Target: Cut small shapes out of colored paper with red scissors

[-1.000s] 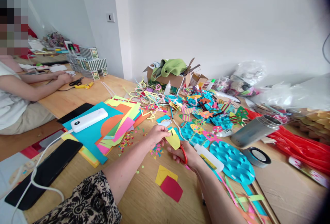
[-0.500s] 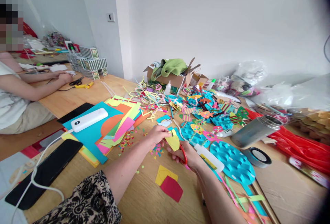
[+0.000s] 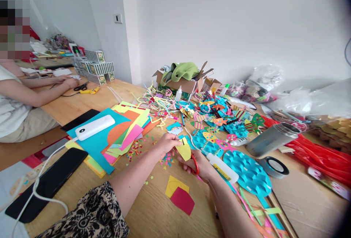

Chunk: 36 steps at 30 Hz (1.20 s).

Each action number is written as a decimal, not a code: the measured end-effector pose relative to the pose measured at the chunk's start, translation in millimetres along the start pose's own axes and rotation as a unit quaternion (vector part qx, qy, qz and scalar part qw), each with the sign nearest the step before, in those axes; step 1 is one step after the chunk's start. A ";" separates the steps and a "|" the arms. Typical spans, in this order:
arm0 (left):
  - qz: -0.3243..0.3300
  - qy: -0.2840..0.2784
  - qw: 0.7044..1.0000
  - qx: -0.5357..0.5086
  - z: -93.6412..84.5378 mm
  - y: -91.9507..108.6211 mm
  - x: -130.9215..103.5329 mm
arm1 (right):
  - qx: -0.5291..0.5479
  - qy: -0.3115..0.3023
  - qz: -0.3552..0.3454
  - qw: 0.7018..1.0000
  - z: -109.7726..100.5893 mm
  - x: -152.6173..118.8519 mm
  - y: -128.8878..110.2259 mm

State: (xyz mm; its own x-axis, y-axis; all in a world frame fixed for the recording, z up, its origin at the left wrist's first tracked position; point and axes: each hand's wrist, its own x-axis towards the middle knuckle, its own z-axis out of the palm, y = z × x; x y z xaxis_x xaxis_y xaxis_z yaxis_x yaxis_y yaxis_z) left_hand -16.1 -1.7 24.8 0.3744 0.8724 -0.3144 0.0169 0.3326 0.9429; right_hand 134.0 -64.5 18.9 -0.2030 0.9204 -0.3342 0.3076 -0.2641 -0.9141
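My left hand [image 3: 168, 144] pinches the upper left edge of a small yellow paper piece [image 3: 184, 150]. My right hand [image 3: 197, 164] is closed round the red handle of the scissors [image 3: 195, 162]; their blades are hidden at the paper's right edge and behind it. Below my hands, a dark red paper piece [image 3: 183, 201] lies partly over a yellow-orange sheet [image 3: 175, 184] with a drawn curve. Tiny coloured paper scraps [image 3: 166, 161] are scattered beneath my left hand.
Coloured sheets [image 3: 109, 135] with a white power bank [image 3: 95, 127] lie left, near a black phone [image 3: 46, 185]. A glue bottle [image 3: 223, 168], metal flask [image 3: 271, 139] and blue textured disc [image 3: 246, 172] are right. Another person's hands [image 3: 68, 80] rest far left.
My hands, the yellow piece and the scissors look almost unmoved. The other person at the far left has shifted slightly to the right.
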 end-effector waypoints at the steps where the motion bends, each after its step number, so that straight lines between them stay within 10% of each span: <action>1: -0.002 0.001 1.000 0.001 0.0 0.1 -0.1 | 0.002 0.000 -0.002 1.000 -0.2 0.3 0.7; 36: -0.008 -0.006 1.000 -0.008 -0.5 0.1 0.7 | -0.003 0.005 0.006 1.000 -1.9 -0.5 -0.2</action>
State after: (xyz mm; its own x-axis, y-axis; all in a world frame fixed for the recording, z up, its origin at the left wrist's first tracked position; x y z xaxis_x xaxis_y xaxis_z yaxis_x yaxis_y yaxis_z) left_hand -16.2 -0.9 24.6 0.3859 0.8620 -0.3287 0.0087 0.3529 0.9356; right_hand 135.8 -64.4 19.6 -0.1906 0.9199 -0.3426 0.3156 -0.2730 -0.9088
